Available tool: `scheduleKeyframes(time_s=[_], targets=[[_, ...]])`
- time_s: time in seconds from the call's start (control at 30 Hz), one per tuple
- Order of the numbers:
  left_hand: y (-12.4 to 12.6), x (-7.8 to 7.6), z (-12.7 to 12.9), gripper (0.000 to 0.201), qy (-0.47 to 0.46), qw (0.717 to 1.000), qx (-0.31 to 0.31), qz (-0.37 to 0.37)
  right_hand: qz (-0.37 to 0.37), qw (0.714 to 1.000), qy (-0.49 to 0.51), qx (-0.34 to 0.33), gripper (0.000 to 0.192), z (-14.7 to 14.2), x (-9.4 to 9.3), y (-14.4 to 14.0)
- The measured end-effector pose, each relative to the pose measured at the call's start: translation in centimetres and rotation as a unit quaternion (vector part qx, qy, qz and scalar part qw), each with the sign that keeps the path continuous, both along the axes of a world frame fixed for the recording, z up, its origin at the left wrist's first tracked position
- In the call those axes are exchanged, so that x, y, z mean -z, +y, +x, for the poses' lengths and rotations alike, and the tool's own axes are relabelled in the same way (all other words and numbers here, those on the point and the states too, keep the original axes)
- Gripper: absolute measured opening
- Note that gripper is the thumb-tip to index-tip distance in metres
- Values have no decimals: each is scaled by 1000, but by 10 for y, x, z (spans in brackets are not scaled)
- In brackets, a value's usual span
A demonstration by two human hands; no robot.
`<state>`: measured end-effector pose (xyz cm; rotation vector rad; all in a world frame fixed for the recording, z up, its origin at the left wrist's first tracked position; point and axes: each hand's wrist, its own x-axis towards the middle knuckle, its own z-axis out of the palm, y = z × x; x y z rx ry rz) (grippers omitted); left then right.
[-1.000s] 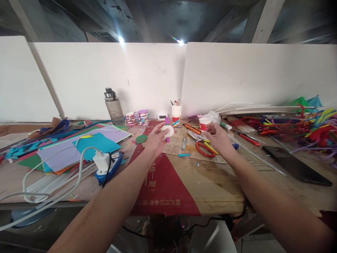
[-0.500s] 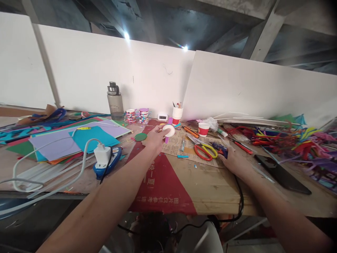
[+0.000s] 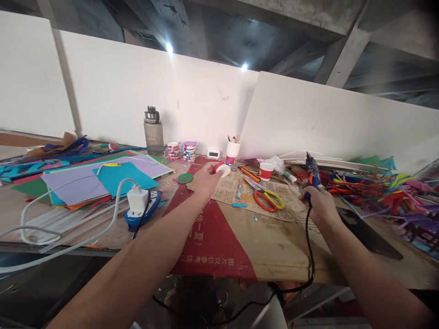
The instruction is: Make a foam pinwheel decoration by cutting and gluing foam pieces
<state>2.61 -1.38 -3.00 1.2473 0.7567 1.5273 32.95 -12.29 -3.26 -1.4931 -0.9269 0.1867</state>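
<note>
bare forearms — no sleeves, no rings

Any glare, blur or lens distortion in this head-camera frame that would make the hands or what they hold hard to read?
Head view: two ceiling lights flare, though the bench stays evenly lit; wide-angle warp bows the white wall boards and stretches the forearms at the bottom edge; the left hand and its small white piece are slightly soft, and the glue gun in the right hand reads dark with little detail.
</note>
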Motion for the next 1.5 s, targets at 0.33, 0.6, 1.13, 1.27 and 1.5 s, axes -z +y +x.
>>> scheduleKeyframes(time_s=[0.33,0.6,1.13,1.27,1.5], targets=[[8,5,-14,30,331,865,-200,318,138,951,92,-261,38,-104,-25,13],[1,-6,-22,29,379,808,-208,401,88,950,16,-300,33,-102,-9,-4],[-12,-11,-18,27,439,727,-277,448,46,943,-137,-301,46,-107,0,-10],[-12,-12,-18,28,444,729,-267,447,40,941,-148,-300,42,-106,-1,-12],[-13,-12,-18,28,443,724,-265,458,28,941,-149,-302,41,-105,0,-11]])
